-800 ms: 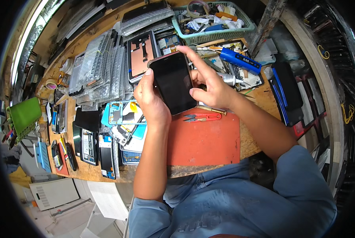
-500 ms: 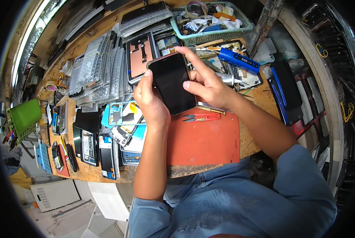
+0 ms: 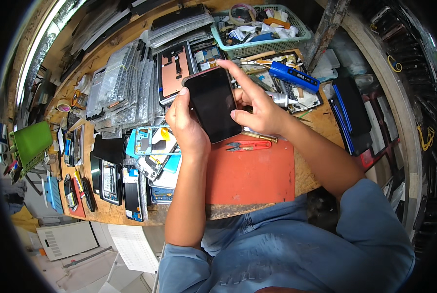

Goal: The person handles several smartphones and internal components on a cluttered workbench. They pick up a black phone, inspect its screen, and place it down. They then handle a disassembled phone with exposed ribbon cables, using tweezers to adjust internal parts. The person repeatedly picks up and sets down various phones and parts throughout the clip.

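A smartphone [image 3: 213, 104] with a dark, blank screen is raised over the bench, its face turned up toward me. My left hand [image 3: 188, 126] is closed round its left side, with the thumb lying along the edge near the top corner. At the right side, my right hand [image 3: 263, 111] grips it too: the index finger reaches to the top corner and the thumb rests at the edge. Those other fingers are partly hidden behind the phone. Below it, red-handled snips [image 3: 250, 145] and a brass-coloured screwdriver [image 3: 260, 136] lie on an orange-red mat [image 3: 250, 176].
Stacks of bubble-wrapped panels [image 3: 123, 90] stand at the left. Several opened phones [image 3: 112, 181] lie nearer. A blue electric screwdriver [image 3: 294, 76] rests to the right on a parts tray. A green basket [image 3: 262, 46] of odds and ends sits at the back.
My right thumb has shifted slightly right, from over the screen toward the phone's edge. The phone stays in both hands, nearly in the same place.
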Demonstrator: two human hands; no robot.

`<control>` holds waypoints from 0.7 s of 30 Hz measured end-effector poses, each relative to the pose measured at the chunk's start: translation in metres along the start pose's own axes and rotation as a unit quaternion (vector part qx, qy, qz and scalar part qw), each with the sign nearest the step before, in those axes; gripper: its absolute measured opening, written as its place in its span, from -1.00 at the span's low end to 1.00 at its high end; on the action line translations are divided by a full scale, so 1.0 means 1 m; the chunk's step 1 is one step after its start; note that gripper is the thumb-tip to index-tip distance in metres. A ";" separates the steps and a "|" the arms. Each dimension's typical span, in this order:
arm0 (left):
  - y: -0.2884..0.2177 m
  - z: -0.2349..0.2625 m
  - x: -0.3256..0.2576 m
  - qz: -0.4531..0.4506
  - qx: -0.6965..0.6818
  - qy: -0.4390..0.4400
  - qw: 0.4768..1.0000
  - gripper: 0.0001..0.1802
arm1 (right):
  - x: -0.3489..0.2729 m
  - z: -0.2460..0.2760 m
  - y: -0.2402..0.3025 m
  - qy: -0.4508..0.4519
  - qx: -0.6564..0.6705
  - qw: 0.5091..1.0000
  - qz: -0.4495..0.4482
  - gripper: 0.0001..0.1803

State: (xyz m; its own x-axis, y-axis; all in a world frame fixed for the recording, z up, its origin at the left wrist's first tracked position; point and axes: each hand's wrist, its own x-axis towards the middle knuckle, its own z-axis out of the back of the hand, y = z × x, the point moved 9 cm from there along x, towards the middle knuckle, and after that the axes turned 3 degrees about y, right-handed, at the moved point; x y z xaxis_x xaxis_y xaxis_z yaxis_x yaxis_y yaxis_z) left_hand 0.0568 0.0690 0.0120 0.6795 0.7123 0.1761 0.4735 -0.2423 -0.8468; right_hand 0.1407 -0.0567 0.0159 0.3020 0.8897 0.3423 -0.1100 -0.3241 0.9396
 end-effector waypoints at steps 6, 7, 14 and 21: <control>0.003 0.001 0.001 -0.003 -0.003 -0.013 1.000 -0.66 | 0.000 0.005 -0.001 -0.027 -0.026 0.999 0.010 0.13; 0.003 0.002 0.001 -0.004 0.001 -0.011 1.000 -0.66 | 0.000 0.005 -0.001 -0.027 -0.018 0.999 0.011 0.13; 0.002 0.000 0.000 0.004 -0.007 0.002 1.000 -0.66 | 0.001 0.003 0.001 0.002 -0.020 1.000 -0.005 0.18; 0.000 0.002 0.000 -0.008 0.000 -0.006 1.000 -0.67 | 0.002 0.003 0.003 -0.019 -0.013 1.000 0.011 0.18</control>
State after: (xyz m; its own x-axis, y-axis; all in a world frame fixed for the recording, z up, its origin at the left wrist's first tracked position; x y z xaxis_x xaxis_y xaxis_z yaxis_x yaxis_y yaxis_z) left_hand 0.0558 0.0703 0.0111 0.6653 0.7237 0.1835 0.4843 -0.2313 -0.8437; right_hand 0.1439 -0.0568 0.0193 0.3356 0.8693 0.3630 -0.1414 -0.3345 0.9317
